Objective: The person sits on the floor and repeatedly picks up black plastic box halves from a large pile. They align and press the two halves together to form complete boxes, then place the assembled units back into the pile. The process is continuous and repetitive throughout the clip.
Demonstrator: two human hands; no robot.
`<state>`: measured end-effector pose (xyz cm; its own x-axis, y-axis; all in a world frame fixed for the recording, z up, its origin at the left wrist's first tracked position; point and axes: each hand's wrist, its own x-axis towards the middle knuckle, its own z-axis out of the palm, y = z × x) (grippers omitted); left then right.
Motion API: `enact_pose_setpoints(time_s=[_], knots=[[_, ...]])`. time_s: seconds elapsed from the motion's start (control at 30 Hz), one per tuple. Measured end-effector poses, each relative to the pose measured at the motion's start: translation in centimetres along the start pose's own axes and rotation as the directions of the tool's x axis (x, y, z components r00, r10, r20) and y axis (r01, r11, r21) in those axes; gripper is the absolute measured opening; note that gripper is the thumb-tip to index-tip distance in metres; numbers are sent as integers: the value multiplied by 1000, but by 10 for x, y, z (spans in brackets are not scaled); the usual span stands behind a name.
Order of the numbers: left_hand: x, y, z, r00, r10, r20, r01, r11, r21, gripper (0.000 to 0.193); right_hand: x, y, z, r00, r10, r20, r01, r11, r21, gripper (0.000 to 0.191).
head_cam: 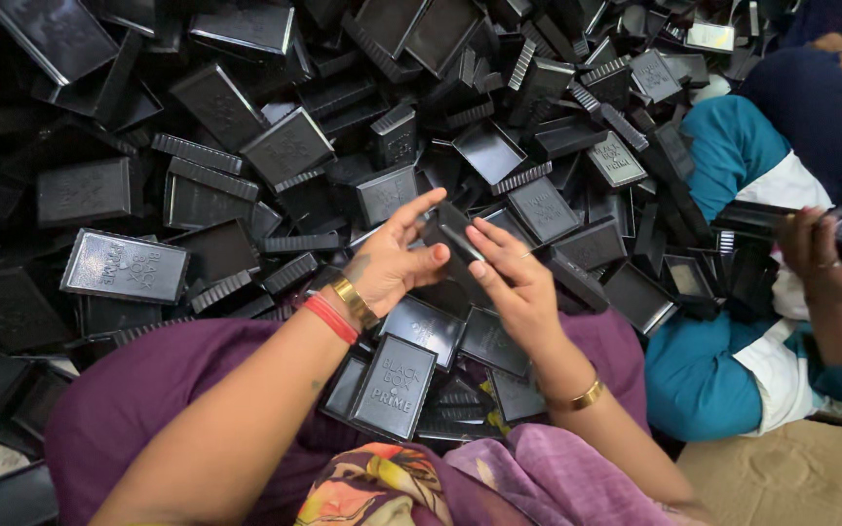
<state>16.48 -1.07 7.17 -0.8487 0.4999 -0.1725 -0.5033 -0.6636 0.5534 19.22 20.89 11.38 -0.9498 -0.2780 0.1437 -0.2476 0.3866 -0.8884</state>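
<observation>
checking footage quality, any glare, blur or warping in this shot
Head view: soft even light, pale sheen on the black trays; both hands, left and right, and the piece between them look sharp; edges bow like a wide lens; the top left corner falls dark.

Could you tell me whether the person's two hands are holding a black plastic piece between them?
Yes, the left hand and right hand grip one black piece.

pile of black plastic trays [246, 146] across the floor, lids and bases mixed, some upside down | two trays [397, 385] lying on purple cloth [138, 390] | seated co-worker in teal and white [743, 195] at right, their hand [816, 258] holding a black tray [762, 219] | cardboard [791, 477] at bottom right
</observation>
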Motion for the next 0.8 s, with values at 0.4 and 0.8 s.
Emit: enact_pose_setpoints(time_s=[0.4,0.8], knots=[[6,-7,-4,997,73,-7,-72,996,61,79,2,-9,-21,998,68,3,-68,998,5,33],[-14,-70,42,948,-315,-48,318,925,206,75,0,22,-9,891,-105,-443,143,988,54,69]])
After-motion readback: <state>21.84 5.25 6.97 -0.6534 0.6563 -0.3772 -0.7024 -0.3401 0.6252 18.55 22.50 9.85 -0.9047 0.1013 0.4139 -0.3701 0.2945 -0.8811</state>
